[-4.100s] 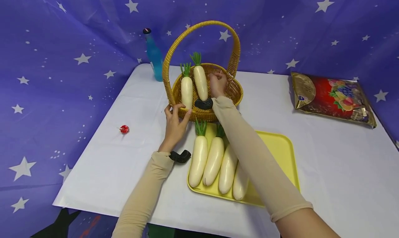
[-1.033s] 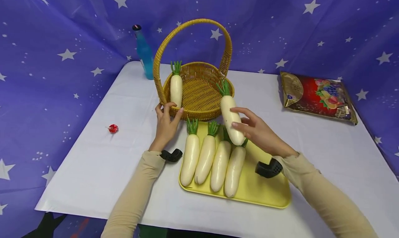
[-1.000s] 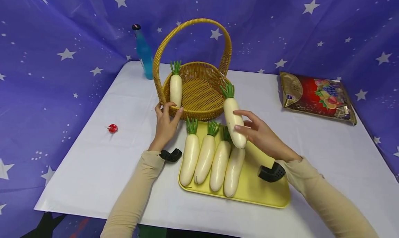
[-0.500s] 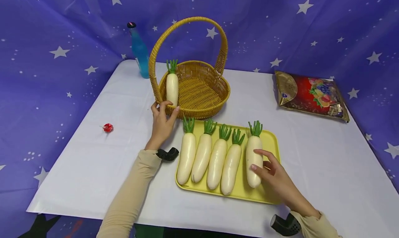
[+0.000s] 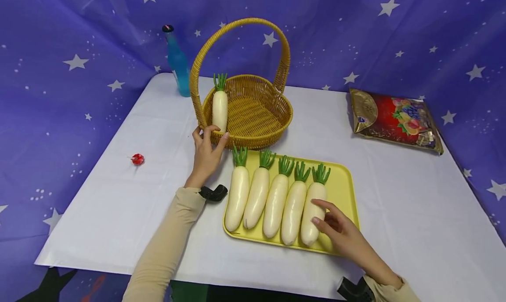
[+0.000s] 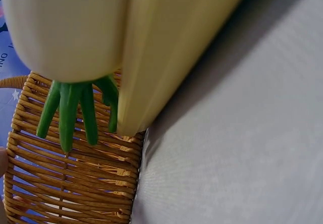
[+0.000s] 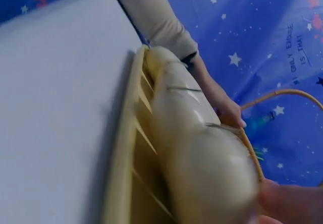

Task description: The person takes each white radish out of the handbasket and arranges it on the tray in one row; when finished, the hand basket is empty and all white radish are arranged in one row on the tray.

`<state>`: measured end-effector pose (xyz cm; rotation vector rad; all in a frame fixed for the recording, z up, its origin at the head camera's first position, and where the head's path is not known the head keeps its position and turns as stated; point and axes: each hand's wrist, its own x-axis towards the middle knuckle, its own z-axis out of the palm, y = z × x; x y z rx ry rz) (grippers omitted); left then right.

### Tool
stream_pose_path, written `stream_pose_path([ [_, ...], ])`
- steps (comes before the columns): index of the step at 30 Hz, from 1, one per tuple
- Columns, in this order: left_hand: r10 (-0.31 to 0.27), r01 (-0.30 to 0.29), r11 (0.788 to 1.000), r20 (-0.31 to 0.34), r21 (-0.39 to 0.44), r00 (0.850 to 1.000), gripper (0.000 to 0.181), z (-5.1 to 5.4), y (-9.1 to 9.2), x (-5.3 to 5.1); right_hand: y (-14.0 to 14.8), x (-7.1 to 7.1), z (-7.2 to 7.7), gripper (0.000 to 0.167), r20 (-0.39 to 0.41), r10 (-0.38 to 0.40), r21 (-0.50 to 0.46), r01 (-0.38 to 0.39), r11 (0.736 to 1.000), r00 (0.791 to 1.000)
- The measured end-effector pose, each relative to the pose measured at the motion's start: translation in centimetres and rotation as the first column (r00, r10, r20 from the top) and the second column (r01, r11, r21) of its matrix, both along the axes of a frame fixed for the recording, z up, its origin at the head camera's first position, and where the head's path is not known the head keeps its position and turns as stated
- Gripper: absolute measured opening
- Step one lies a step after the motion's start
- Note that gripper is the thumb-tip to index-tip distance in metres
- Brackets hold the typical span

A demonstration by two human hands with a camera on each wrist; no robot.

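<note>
In the head view, my left hand (image 5: 206, 158) grips the front left rim of a wicker basket (image 5: 253, 117) with a tall handle. One white radish (image 5: 220, 110) with a green top stands against the basket's left side. Below the basket lies a yellow tray (image 5: 343, 185), bearing several white radishes side by side, tops pointing away from me. My right hand (image 5: 348, 237) holds the rightmost radish (image 5: 310, 229) between thumb and fingers, down on the tray against its neighbour (image 5: 293, 214). In the right wrist view, that radish (image 7: 214, 178) is blurred and close, its far side hidden.
A blue bottle (image 5: 178, 64) stands behind the basket to the left. To the left lies a small red-wrapped lollipop (image 5: 137, 159). A red and gold packet (image 5: 397, 119) lies at the back right. Starry purple cloth hangs behind the white table (image 5: 399, 196).
The right hand took a radish out of the basket, brought it down to the tray's right part, then slid it left against the row. The left hand stays on the basket rim.
</note>
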<state>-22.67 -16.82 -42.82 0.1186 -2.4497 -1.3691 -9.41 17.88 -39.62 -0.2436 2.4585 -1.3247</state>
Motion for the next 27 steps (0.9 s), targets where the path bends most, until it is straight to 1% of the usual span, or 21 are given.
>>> stream_pose_path([
  [3,-0.003,0.003,1.0,0.001,0.0,1.0,0.043,0.1,0.0,0.0,0.3,-0.3,0.3,0.039,-0.077,0.041,0.084,-0.034,0.996,0.996],
  [6,-0.002,0.002,1.0,0.009,0.001,1.0,0.042,0.1,0.0,0.0,0.6,-0.7,0.6,0.036,-0.147,0.072,0.165,-0.047,0.985,0.987],
  [9,0.004,-0.004,1.0,0.013,0.001,1.0,0.042,0.2,0.0,0.0,0.8,-1.2,0.9,0.033,-0.19,0.104,0.194,-0.067,0.979,0.976],
  [12,-0.001,0.001,1.0,0.022,-0.004,1.0,0.043,0.3,0.0,0.1,0.8,-1.6,1.1,0.028,-0.226,0.118,0.211,-0.069,0.975,0.967],
  [16,-0.01,0.01,1.0,0.032,-0.006,0.999,0.043,0.4,0.0,0.1,0.7,-2.3,1.5,0.022,-0.297,0.113,0.209,-0.051,0.977,0.948],
  [19,-0.004,0.005,1.0,0.03,-0.006,1.0,0.042,0.5,0.0,0.1,0.5,-3.0,1.7,0.022,-0.339,0.102,0.176,-0.044,0.983,0.935],
  [21,0.0,0.0,1.0,0.028,-0.008,1.0,0.042,0.4,0.0,0.1,0.3,-3.5,1.8,0.023,-0.345,0.095,0.156,-0.043,0.987,0.934],
  [27,-0.005,0.005,1.0,0.029,-0.016,1.0,0.043,0.2,-0.1,0.0,-0.6,-5.1,2.0,0.025,-0.334,0.06,0.108,-0.025,0.994,0.941],
])
